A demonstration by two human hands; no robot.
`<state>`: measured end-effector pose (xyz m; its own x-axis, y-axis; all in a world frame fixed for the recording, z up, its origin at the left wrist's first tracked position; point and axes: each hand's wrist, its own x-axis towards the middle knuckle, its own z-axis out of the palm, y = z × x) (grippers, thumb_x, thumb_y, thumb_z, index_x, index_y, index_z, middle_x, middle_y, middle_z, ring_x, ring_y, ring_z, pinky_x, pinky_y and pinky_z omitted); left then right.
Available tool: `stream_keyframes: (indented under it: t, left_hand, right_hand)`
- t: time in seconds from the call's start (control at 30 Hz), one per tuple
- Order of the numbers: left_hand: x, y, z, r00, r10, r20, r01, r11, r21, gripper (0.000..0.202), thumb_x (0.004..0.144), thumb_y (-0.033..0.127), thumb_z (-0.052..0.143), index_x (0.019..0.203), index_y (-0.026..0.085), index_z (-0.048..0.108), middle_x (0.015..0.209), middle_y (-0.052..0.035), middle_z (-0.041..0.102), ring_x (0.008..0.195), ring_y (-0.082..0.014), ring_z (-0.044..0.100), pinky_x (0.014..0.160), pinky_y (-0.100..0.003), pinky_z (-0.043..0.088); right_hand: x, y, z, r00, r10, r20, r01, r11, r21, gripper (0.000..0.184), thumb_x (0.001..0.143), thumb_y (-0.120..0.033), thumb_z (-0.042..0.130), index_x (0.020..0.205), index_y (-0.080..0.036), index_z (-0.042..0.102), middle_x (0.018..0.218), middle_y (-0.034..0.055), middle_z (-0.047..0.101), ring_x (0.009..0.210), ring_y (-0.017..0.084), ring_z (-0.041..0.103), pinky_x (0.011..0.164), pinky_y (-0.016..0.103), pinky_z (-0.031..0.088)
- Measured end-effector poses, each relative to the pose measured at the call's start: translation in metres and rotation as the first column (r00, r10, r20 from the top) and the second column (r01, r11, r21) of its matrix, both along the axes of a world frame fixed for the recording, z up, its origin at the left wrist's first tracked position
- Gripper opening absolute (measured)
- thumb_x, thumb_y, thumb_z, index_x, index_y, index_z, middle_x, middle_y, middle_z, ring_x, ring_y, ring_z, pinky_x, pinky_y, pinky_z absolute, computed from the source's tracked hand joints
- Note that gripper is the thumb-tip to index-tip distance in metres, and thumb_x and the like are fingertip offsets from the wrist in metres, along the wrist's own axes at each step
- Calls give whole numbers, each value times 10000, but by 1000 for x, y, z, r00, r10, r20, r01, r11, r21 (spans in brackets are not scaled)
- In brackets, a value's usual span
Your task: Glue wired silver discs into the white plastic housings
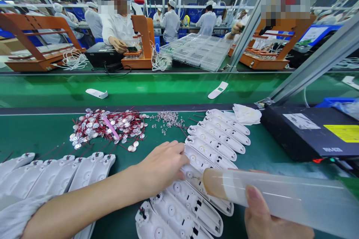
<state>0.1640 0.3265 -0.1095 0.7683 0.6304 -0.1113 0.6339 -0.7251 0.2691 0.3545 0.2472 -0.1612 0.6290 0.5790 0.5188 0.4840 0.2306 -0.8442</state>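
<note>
Head view: left hand [164, 164], fingers bent, presses a white shell [196, 173] in the row. Right hand [269, 216] grips a clear tube [280, 194]; keep tip approx. over shell's hole, hold shell steady.

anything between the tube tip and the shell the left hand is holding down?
Nothing visible. The translucent tube, held in the right hand, has its tip right at the white shell in the overlapping row. The left hand has its fingertips on the shell just beside the tip, not across it. The wired discs lie well clear.
</note>
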Motion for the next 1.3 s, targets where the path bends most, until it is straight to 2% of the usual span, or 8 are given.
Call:
stream_keyframes:
  t: [0.1,0.17,0.4,0.57,0.77,0.93,1.07,1.3]
  left_hand:
    - [0,-1,0,1000,0,-3,0,1000,-2,291,740,246,697,1014,181,626,826,-31,527,766,-200,479,624,-299,352]
    - [0,-1,0,1000,2,-3,-2,1000,-1,284,742,248,695,1009,181,626,821,-29,525,762,-198,477,624,-299,350]
    - [-1,-1,-2,1000,-4,26,4,1000,11,282,736,253,700,1000,183,626,805,-25,513,759,-199,475,625,-301,350]
    - [-2,0,-4,999,-8,37,8,1000,-2,298,732,249,704,1012,190,620,815,-25,513,766,-201,479,627,-303,353]
    - [-1,-1,-2,999,3,33,-3,1000,10,286,724,221,711,995,187,627,831,-28,524,772,-199,480,644,-305,360]
    - [-2,-2,-2,999,-4,36,4,1000,12,288,726,235,710,997,188,623,836,-28,527,776,-200,482,648,-307,364]
    - [-1,-1,-2,1000,-5,30,5,1000,7,280,734,242,702,997,188,624,838,-31,532,785,-204,489,646,-303,370]
    - [0,-1,0,1000,13,22,-12,1000,-12,294,721,232,714,998,186,628,830,-29,530,774,-204,490,632,-295,369]
  right_hand:
    - [-5,3,10,996,19,83,-24,998,57,228,676,-314,697,743,-140,564,695,69,622,579,162,557,547,284,441]
    - [-7,4,14,992,31,125,-35,999,30,236,697,-338,677,746,-140,559,687,75,624,565,166,557,531,288,436]
    - [-3,-1,-2,994,63,88,-66,998,21,294,658,-365,702,785,-128,584,768,83,619,654,185,543,637,324,443]
    - [-3,0,8,987,79,141,-84,996,27,208,704,-315,674,776,-138,594,715,59,629,597,149,548,568,263,435]
    - [-3,2,9,997,57,51,-61,996,71,165,677,-246,696,756,-139,597,713,69,637,585,154,563,529,265,443]
    - [-7,2,15,999,32,-24,-31,998,50,228,654,-327,701,681,-146,566,660,83,623,544,176,561,495,300,448]
    - [-9,3,20,999,29,-33,-26,997,78,220,651,-313,701,671,-152,553,647,84,620,532,176,560,498,310,457]
    - [-4,-2,6,998,-5,-63,8,999,38,248,625,-342,719,671,-137,587,665,90,611,574,194,551,562,364,462]
